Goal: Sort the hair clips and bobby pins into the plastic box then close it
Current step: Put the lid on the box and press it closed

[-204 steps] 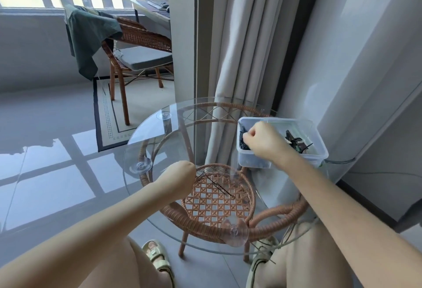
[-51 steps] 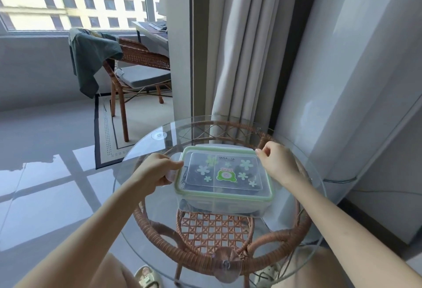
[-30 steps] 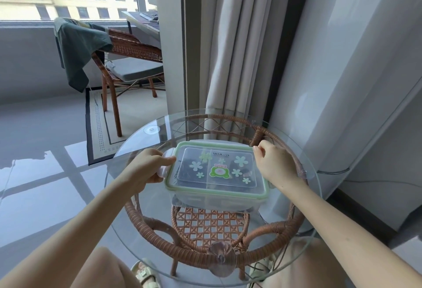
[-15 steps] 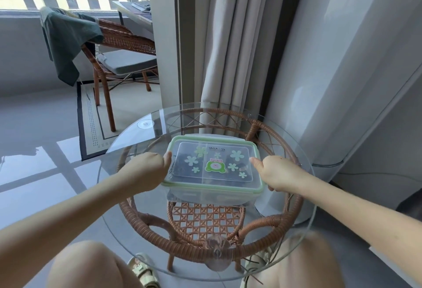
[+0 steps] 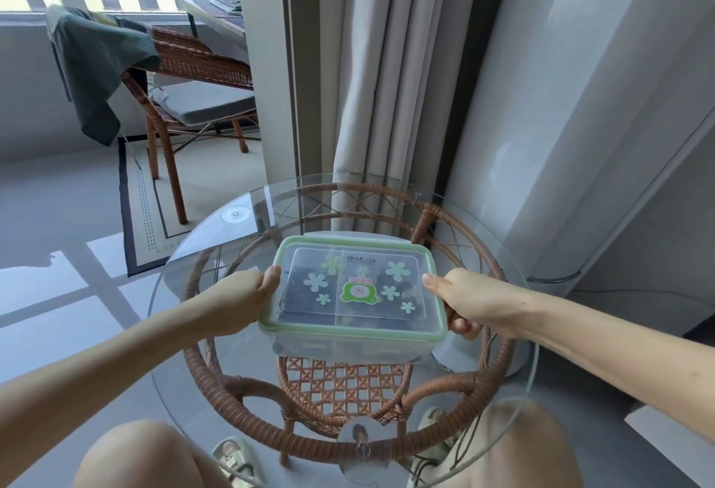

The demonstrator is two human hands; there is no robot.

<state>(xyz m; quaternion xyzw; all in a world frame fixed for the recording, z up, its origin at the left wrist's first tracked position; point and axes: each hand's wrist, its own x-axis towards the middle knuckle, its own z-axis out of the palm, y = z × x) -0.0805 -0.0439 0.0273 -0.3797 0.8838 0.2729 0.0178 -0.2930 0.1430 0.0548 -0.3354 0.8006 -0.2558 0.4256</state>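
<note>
Head view. Shows the box [image 5: 354, 344] closed, unlike 6.8 s back, when it stood open at 2 o'clock on the bench [image 5: 216, 371] with the right hand inside. Sits at the centre of the round glass top, with the green-rimmed lid [image 5: 360, 282] flat on it, flower and frog stickers up. Covers with the left hand [image 5: 236, 302] the white flap seen raised at 9 o'clock a second ago. Grips that end, thumb on the lid's rim, fingers curled out of sight below. Grips the 3 o'clock end with the right hand [image 5: 464, 304], thumb tip on the rim, fingers curled under the edge. Holds dark clips [image 5: 294, 294], blurred through the lid.

Rests on a wicker frame above a glossy grey floor [image 5: 58, 294]. Faces a pale curtain [image 5: 375, 62] at 12 o'clock. Takes in, at 10 o'clock, a wicker chair [image 5: 193, 62] with a green shirt [image 5: 96, 62] over its back, standing on a dark-edged rug [image 5: 143, 193] below a window.
</note>
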